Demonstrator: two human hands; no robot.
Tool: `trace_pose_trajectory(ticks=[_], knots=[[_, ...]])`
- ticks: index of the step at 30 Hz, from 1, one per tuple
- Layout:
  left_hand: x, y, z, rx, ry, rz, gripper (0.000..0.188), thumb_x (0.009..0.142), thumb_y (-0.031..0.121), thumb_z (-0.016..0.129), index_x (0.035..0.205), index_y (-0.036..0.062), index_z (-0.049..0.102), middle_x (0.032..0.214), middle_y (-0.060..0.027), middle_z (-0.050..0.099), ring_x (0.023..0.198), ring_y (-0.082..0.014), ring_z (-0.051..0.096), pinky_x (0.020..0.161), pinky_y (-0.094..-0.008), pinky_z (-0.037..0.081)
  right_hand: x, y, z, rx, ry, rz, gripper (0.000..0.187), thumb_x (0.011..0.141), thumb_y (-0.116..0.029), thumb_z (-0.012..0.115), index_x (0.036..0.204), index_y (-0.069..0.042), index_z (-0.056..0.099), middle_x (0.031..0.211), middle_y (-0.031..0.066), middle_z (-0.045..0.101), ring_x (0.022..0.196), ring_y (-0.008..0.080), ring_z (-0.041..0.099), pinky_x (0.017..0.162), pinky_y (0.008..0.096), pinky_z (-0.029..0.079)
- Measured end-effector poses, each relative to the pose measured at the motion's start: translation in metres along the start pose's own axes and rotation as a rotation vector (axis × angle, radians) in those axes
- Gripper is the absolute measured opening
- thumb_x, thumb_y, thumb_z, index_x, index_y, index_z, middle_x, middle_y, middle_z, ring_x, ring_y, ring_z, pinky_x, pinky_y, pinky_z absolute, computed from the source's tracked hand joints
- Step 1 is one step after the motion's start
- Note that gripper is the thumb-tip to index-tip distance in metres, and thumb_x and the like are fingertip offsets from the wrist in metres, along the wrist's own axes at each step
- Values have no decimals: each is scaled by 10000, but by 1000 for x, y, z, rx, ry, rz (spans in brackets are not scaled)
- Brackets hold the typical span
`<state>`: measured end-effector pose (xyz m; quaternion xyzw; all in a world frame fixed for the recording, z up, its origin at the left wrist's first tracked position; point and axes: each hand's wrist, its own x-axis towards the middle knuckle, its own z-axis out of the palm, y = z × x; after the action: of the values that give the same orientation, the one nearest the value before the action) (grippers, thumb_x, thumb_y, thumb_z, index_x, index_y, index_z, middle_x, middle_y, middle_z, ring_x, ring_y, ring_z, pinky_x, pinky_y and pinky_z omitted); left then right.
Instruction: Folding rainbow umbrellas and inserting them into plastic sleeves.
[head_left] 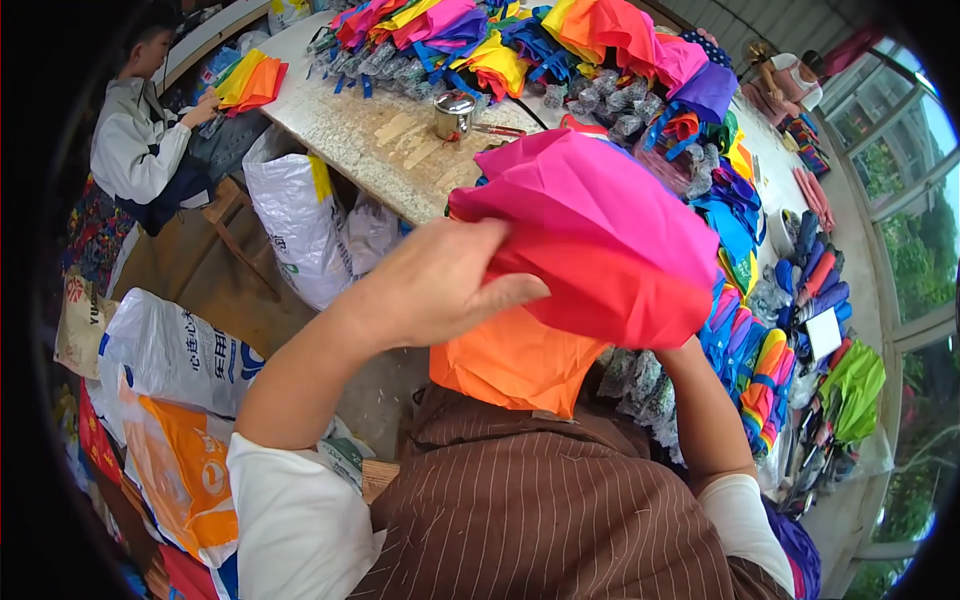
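In front of my chest is a rainbow umbrella with loose, creased canopy panels in pink, red and orange. My left hand is closed at the left edge of its cloth, with the thumb lying over the red panel. The fingertips are partly hidden. From the lower right my right forearm reaches up behind the red cloth, which covers my right hand. The orange panel hangs below, over my brown striped apron.
A worktable holds a metal canister and heaped rainbow umbrellas. Rolled umbrellas lie at right. White bags stand left of the table. A co-worker sits far left, handling colourful cloth; another person is far right.
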<state>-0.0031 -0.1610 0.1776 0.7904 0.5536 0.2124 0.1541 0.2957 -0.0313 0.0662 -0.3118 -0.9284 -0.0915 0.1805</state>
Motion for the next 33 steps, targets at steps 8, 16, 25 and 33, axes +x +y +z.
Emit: trace_pose_trajectory(ticks=[8, 16, 25, 33], knots=[[-6, 4, 9, -988, 110, 117, 704, 854, 121, 670, 1432, 74, 272, 925, -41, 540, 855, -94, 494, 808, -234, 412, 5, -10, -2, 409, -427, 619, 398, 735, -338, 691, 715, 54, 626, 731, 266, 615, 721, 416, 629, 574, 469, 486], [-56, -58, 13, -1173, 135, -23, 265, 833, -60, 566, 1081, 28, 534, 909, -27, 562, 819, -98, 543, 726, -236, 436, 7, 4, -15, 187, -12, 510, 665, 672, -239, 756, 1221, 33, 496, 927, 244, 646, 876, 401, 636, 738, 444, 506], [-2, -37, 12, -460, 88, 251, 259, 931, 131, 484, 1121, -6, 593, 967, -103, 667, 875, -215, 625, 794, -317, 480, 10, 0, -1, -70, 70, 136, 323, 760, -234, 667, 1023, -54, 617, 873, 158, 649, 771, 333, 638, 631, 427, 499], [-5, -22, -41, -1103, 203, 211, 407, 955, 298, 500, 1179, -38, 553, 946, -121, 675, 879, -196, 660, 839, -339, 501, -31, 34, 18, 498, 267, 461, 276, 729, -241, 663, 930, -53, 649, 808, 153, 621, 746, 325, 607, 631, 430, 476]])
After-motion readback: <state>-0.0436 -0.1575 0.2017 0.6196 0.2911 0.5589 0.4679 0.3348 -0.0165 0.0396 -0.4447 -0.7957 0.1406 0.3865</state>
